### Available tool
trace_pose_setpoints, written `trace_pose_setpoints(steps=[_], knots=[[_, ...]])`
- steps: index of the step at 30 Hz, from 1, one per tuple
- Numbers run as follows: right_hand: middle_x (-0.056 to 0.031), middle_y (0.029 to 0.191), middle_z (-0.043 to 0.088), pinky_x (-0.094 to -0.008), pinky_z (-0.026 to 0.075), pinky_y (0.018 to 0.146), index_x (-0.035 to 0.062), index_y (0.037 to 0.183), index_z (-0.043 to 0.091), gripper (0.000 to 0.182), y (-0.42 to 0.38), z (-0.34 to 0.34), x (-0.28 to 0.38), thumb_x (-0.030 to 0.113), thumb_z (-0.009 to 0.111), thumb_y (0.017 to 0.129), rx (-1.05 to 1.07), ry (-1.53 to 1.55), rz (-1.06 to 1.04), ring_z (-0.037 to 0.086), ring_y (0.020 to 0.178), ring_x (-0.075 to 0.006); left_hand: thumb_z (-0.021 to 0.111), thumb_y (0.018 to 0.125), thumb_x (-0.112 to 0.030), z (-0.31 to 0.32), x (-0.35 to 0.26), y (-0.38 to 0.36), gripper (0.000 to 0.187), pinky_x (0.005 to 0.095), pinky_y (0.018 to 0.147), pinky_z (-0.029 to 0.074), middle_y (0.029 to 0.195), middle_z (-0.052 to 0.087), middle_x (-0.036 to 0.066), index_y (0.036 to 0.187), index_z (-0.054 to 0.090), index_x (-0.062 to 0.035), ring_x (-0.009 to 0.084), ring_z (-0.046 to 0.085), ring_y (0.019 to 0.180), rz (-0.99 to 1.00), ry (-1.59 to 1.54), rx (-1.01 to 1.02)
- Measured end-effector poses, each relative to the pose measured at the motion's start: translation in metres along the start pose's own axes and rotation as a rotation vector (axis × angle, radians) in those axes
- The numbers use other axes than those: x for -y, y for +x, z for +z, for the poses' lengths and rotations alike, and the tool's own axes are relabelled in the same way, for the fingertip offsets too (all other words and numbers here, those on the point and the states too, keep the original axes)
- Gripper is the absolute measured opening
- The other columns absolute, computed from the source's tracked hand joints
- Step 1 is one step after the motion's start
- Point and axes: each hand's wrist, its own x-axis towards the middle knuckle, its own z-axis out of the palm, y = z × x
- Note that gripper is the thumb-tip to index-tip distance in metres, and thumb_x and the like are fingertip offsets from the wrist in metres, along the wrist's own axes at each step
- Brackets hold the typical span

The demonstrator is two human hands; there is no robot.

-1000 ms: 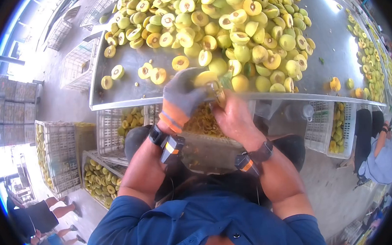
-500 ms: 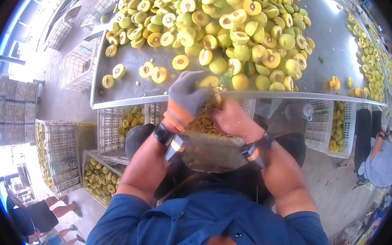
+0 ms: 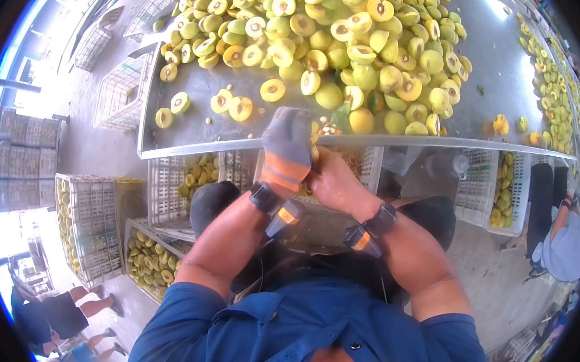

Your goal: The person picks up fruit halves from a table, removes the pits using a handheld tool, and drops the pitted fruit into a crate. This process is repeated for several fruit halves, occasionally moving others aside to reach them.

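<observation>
My left hand (image 3: 286,141), in a grey and orange glove, is closed around a piece of yellow fruit (image 3: 314,134) at the front edge of the metal table. Only a sliver of that fruit shows beside the gloved fingers. Against it, just below, my bare right hand (image 3: 335,181) is closed; whatever its fingers grip is hidden. Beyond both hands lies a large heap of halved yellow-green stone fruit (image 3: 362,54), many with brown pits showing. Small seeds and scraps (image 3: 327,127) lie by the table rim near my left hand.
The metal table (image 3: 201,148) has a raised front rim. Plastic crates of fruit stand beneath it and at the left (image 3: 93,226), with another crate (image 3: 493,188) at the right. A seated person (image 3: 563,244) is at the far right; other people stand at lower left.
My left hand has turned more upright, and the fruit piece that stuck out above its fingers is now mostly hidden. My right hand has dropped slightly. The view has shifted a little.
</observation>
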Motion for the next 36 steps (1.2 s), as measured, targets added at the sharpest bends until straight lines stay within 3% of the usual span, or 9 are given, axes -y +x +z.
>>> trace_pose_setpoints(steps=[3,5,13,16,20,26,31,33,36], knots=[[-0.0037,0.073,0.054,-0.0358,0.041,0.049,0.005,0.099,0.058,0.015,-0.003,-0.008,0.006,0.019,0.063,0.104,0.11,0.349,0.214,0.051,0.053,-0.0177,0.059,0.104,-0.007,-0.004,0.002,0.003,0.017,0.0395,0.08,0.056,0.103,0.07,0.019,0.113,0.069,0.0027,0.0344,0.069,0.089,0.195,0.048,0.06],[0.0051,0.069,0.041,-0.0285,0.029,0.044,0.0094,0.094,0.053,0.02,0.002,-0.037,0.047,0.021,0.062,0.107,0.277,0.786,0.744,0.038,0.048,-0.0065,0.06,0.102,-0.007,-0.011,0.0,0.009,0.017,0.0396,0.08,0.056,0.106,0.07,0.019,0.113,0.069,0.0029,0.0358,0.069,0.09,0.325,0.091,0.083],[0.0034,0.07,0.042,-0.0282,0.033,0.046,0.0104,0.095,0.052,0.02,-0.012,-0.032,0.039,0.021,0.063,0.107,0.426,1.07,0.793,0.041,0.05,-0.007,0.068,0.092,-0.002,-0.023,0.019,0.025,0.025,0.0397,0.081,0.058,0.11,0.072,0.02,0.116,0.069,0.0029,0.0361,0.071,0.09,0.616,0.103,0.319],[0.0039,0.067,0.042,-0.0273,0.032,0.044,0.0106,0.095,0.052,0.02,-0.02,-0.022,0.047,0.022,0.061,0.11,0.448,1.063,0.768,0.041,0.048,-0.0064,0.072,0.092,-0.006,-0.026,-0.003,0.023,0.024,0.0393,0.078,0.058,0.102,0.072,0.018,0.114,0.07,0.0024,0.0342,0.072,0.088,-0.105,-0.442,0.665],[0.0039,0.066,0.043,-0.0273,0.032,0.043,0.011,0.091,0.052,0.02,-0.024,-0.028,0.052,0.019,0.06,0.108,0.435,0.893,0.756,0.04,0.047,-0.0069,0.068,0.1,-0.014,-0.021,-0.017,0.015,0.017,0.0352,0.078,0.056,0.093,0.072,0.014,0.103,0.074,0.002,0.0274,0.07,0.083,0.168,-0.329,0.532],[-0.0057,0.078,0.062,-0.0344,0.041,0.048,0.0047,0.095,0.062,0.015,-0.041,-0.029,0.037,0.019,0.066,0.1,0.563,0.176,0.765,0.053,0.054,-0.0136,0.065,0.103,-0.014,-0.053,-0.026,0.003,0.02,0.0328,0.074,0.055,0.091,0.071,0.012,0.105,0.075,0.0029,0.0196,0.067,0.08,0.102,-0.128,0.278],[-0.0228,0.094,0.072,-0.0451,0.055,0.074,-0.0044,0.105,0.065,0.031,-0.064,-0.024,0.009,0.025,0.066,0.096,0.353,-0.078,0.468,0.071,0.083,-0.035,0.068,0.102,-0.019,-0.143,-0.013,-0.02,0.02,0.0337,0.075,0.055,0.095,0.075,0.014,0.105,0.079,-0.002,0.0204,0.066,0.079,-0.045,0.275,0.027],[-0.0292,0.101,0.073,-0.0492,0.055,0.085,-0.0052,0.108,0.064,0.035,-0.065,-0.027,0.008,0.027,0.066,0.095,0.265,-0.146,0.389,0.071,0.095,-0.0437,0.073,0.098,-0.022,-0.186,0.005,-0.016,0.02,0.0358,0.077,0.057,0.1,0.077,0.016,0.106,0.08,-0.0045,0.0239,0.069,0.08,-0.349,0.531,-0.046],[-0.0328,0.108,0.072,-0.0521,0.053,0.093,-0.0047,0.114,0.063,0.041,-0.06,-0.031,0.019,0.031,0.068,0.095,0.238,-0.176,0.439,0.068,0.106,-0.0499,0.077,0.093,-0.024,-0.209,0.035,-0.007,0.024,0.0383,0.082,0.058,0.104,0.079,0.017,0.107,0.08,-0.0048,0.0288,0.075,0.087,0.055,1.023,-0.154]])
